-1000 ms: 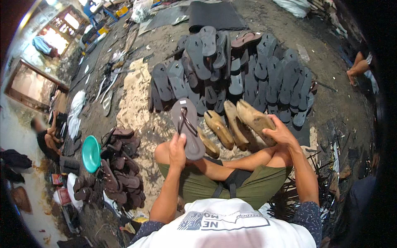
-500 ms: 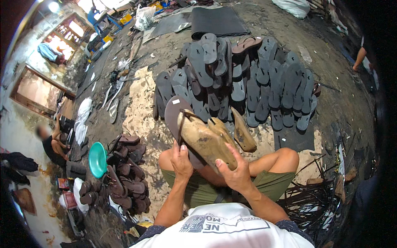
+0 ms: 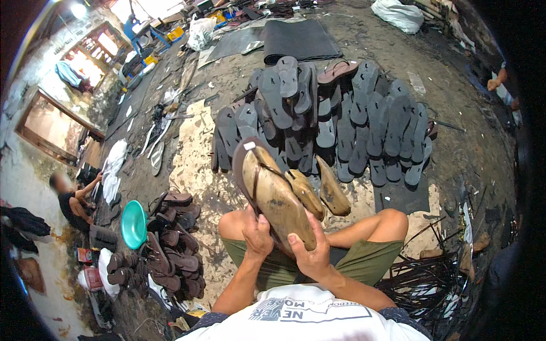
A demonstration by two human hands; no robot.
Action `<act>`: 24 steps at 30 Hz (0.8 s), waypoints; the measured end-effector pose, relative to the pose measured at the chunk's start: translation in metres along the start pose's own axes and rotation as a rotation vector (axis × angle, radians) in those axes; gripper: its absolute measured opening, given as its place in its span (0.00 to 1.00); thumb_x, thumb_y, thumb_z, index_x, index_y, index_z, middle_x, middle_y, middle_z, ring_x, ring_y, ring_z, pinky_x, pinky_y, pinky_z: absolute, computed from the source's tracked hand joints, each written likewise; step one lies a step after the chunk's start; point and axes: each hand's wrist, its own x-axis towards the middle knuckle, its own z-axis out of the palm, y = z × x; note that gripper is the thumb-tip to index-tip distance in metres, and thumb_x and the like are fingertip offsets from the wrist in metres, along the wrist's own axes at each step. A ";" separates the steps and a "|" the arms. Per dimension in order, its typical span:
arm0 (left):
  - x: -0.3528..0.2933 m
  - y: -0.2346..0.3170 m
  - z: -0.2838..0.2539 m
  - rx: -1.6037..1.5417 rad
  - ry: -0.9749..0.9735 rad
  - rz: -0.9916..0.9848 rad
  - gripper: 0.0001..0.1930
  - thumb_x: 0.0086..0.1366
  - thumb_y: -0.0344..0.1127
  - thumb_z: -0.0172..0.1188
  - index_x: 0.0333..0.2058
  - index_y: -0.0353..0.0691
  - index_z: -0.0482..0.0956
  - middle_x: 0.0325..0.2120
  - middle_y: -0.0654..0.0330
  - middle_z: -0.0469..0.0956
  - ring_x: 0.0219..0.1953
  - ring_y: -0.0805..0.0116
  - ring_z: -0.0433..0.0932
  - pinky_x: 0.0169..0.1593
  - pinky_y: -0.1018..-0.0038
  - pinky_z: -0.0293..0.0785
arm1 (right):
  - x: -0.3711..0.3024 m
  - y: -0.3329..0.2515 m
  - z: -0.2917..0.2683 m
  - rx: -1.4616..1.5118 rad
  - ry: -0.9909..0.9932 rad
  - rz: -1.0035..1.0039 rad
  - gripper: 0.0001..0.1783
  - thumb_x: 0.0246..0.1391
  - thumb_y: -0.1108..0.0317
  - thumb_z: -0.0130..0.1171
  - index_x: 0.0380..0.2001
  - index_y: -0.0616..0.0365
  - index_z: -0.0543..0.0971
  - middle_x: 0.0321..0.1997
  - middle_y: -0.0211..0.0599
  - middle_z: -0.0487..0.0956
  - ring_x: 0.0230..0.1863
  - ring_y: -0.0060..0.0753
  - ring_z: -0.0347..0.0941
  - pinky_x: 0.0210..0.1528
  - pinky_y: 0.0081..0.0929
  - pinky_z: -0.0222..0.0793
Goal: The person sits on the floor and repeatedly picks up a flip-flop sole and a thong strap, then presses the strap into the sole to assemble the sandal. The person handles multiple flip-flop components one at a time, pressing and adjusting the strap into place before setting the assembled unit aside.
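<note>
Over my lap is a brown sandal (image 3: 241,162) with a small white tag at its toe. A yellowish wooden shoe last (image 3: 281,207) lies along its sole, with the front of the last under the dark strap. My left hand (image 3: 257,232) is closed on the sandal's left edge beside the strap. Wrapped round the heel end of the last, my right hand (image 3: 311,247) has its thumb on top; its fingers are partly hidden beneath. Just beyond, on the ground, rest two more wooden pieces, a forked one (image 3: 305,193) and a pointed one (image 3: 334,190).
Rows of dark sandals (image 3: 392,122) are heaped ahead. At left stand a green basin (image 3: 133,224) and a pile of brown sandals (image 3: 181,261). Dark strips (image 3: 421,278) lie tangled at right. Another person (image 3: 77,199) sits at far left; a co-worker's hand (image 3: 497,80) shows at far right.
The last has slid forward under the strap and covers more of the sandal's toe. Both hands have come closer together, the sandal turning slightly. The person at left has reached an arm outward.
</note>
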 end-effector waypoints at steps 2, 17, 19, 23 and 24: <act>-0.008 -0.009 -0.005 -0.284 -0.080 0.005 0.32 0.76 0.54 0.45 0.65 0.30 0.64 0.56 0.50 0.75 0.58 0.59 0.74 0.63 0.65 0.69 | 0.008 0.004 -0.007 -0.098 0.003 -0.051 0.33 0.57 0.68 0.67 0.64 0.66 0.69 0.59 0.57 0.76 0.59 0.53 0.74 0.61 0.41 0.69; 0.050 0.035 0.012 -0.609 0.075 -0.271 0.37 0.77 0.54 0.46 0.74 0.44 0.43 0.71 0.49 0.53 0.69 0.55 0.61 0.72 0.57 0.57 | 0.020 0.012 -0.001 -0.293 -0.039 -0.279 0.35 0.51 0.69 0.73 0.61 0.63 0.70 0.59 0.53 0.72 0.60 0.56 0.68 0.64 0.46 0.64; 0.018 0.011 0.017 -0.286 0.019 -0.165 0.54 0.69 0.58 0.62 0.75 0.41 0.32 0.72 0.43 0.45 0.72 0.51 0.51 0.75 0.58 0.45 | 0.018 0.016 -0.004 -0.485 -0.111 -0.346 0.37 0.49 0.69 0.75 0.61 0.63 0.70 0.59 0.53 0.71 0.62 0.55 0.66 0.65 0.45 0.62; 0.010 0.032 0.004 -0.701 -0.029 -0.533 0.42 0.60 0.39 0.74 0.62 0.49 0.50 0.58 0.48 0.61 0.61 0.59 0.66 0.63 0.63 0.69 | 0.016 0.003 -0.015 -0.422 -0.335 -0.287 0.38 0.55 0.55 0.70 0.62 0.64 0.70 0.60 0.53 0.70 0.63 0.52 0.65 0.66 0.45 0.59; 0.005 0.037 -0.002 -0.820 0.022 -0.521 0.35 0.59 0.29 0.70 0.55 0.52 0.52 0.54 0.54 0.64 0.56 0.64 0.71 0.55 0.65 0.76 | 0.025 -0.008 -0.029 -0.330 -0.459 -0.257 0.38 0.57 0.50 0.68 0.62 0.64 0.69 0.59 0.53 0.70 0.62 0.51 0.65 0.67 0.45 0.59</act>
